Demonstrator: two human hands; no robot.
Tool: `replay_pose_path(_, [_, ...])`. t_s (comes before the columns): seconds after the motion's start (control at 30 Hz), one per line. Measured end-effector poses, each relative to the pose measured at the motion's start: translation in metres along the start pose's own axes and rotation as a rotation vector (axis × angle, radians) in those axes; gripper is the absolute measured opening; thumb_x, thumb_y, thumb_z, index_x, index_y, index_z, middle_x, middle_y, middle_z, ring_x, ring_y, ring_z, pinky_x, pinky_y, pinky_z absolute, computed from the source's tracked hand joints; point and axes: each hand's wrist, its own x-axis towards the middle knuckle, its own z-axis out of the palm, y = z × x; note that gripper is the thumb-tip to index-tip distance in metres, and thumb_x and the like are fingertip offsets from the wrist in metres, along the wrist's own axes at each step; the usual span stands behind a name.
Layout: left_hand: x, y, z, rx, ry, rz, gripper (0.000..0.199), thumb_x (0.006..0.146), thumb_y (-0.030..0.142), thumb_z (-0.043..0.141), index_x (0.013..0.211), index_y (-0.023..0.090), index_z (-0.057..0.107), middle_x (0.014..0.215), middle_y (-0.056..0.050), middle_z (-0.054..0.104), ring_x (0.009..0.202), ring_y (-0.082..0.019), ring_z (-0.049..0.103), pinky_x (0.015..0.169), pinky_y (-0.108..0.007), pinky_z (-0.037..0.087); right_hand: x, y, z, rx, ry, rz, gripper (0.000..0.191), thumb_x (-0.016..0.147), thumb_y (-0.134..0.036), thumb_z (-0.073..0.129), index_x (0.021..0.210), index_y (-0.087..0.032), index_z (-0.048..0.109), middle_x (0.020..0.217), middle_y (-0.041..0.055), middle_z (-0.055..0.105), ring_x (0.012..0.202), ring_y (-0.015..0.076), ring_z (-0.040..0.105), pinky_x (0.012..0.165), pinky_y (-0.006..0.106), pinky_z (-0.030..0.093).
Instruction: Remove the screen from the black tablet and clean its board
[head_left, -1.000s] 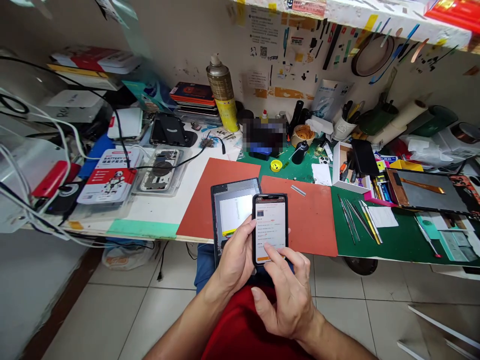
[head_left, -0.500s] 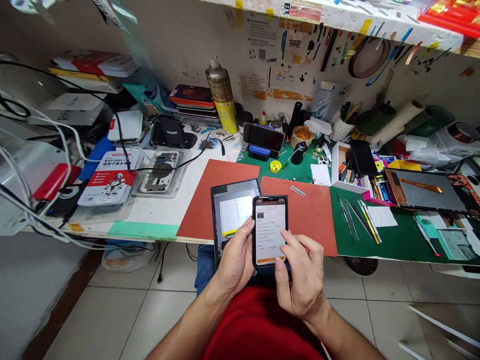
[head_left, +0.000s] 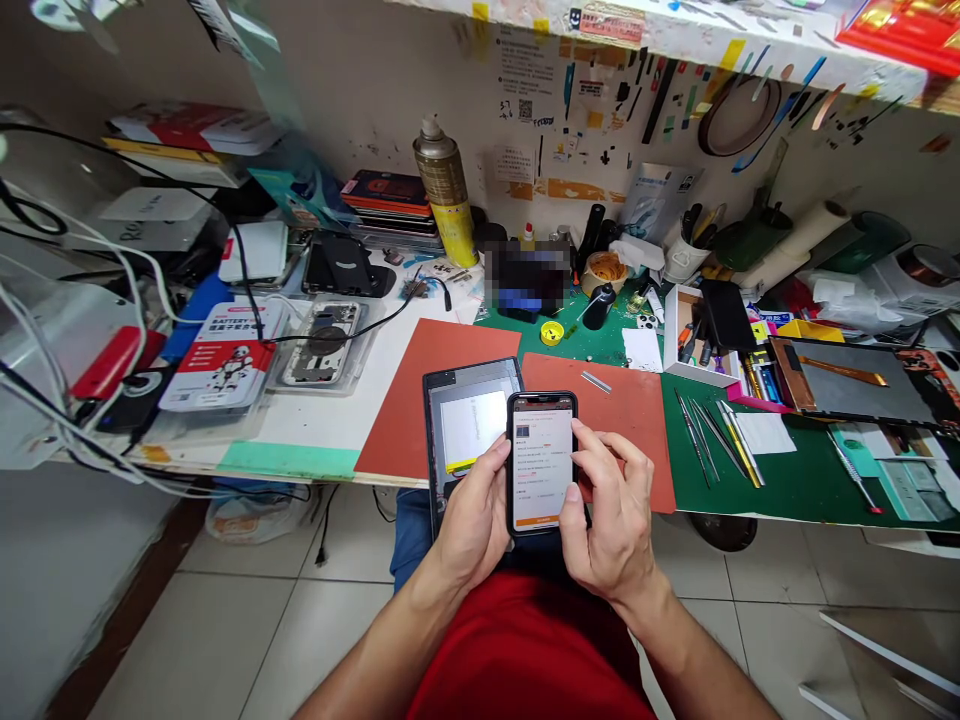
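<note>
A black smartphone (head_left: pixel 538 462) is upright in my left hand (head_left: pixel 474 525), whose thumb lies along its left edge. Its lit screen shows a white page with lines of text and an orange bar at the bottom. My right hand (head_left: pixel 611 505) is at the phone's right edge, holding nothing, with its fingers apart and bent. Whether a fingertip touches the glass I cannot tell. Behind the phone, a dark-framed tablet (head_left: pixel 435 395) with a white label and a yellow strip leans over the bench's front edge, partly covered by the phone and my left hand.
Red-brown mats (head_left: pixel 630 420) cover the middle bench. On the right are tweezers and thin tools (head_left: pixel 720 435), a white tool box (head_left: pixel 701 355) and a flat screen panel (head_left: pixel 847 375). To the left stand a boxed battery pack (head_left: pixel 217 360), an opened phone body (head_left: pixel 324 345) and cables.
My right hand has shifted slightly right, its index fingertip moving up from the lower screen to the phone's right edge. The phone and tablet stay almost in place.
</note>
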Motion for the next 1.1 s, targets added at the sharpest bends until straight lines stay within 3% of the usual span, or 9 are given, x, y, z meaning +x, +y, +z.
replay_pose_path(0.47, [-0.0008,-0.0007,0.0003,0.011,0.011,0.004,0.040,0.094,0.041,0.073,0.125,0.017,0.077,0.126,-0.010,0.080,0.133,-0.037,0.067,0.118,-0.050,0.050,-0.0013,0.0040,-0.0002,0.032,0.058,0.063,0.042,0.093,-0.008,0.055,0.134,-0.017,0.055,0.145,0.0186,0.065,0.124,0.0350,0.056,0.096,0.054,0.051])
replay_pose_path(1.1, [0.0003,-0.0018,0.0002,0.025,0.012,-0.008,0.045,0.095,0.042,0.071,0.133,0.018,0.075,0.129,-0.010,0.079,0.131,-0.036,0.068,0.118,-0.049,0.049,0.0034,0.0023,0.0016,0.001,0.011,0.022,0.045,0.095,-0.014,0.055,0.140,-0.015,0.051,0.145,0.0201,0.065,0.125,0.0363,0.055,0.098,0.057,0.050])
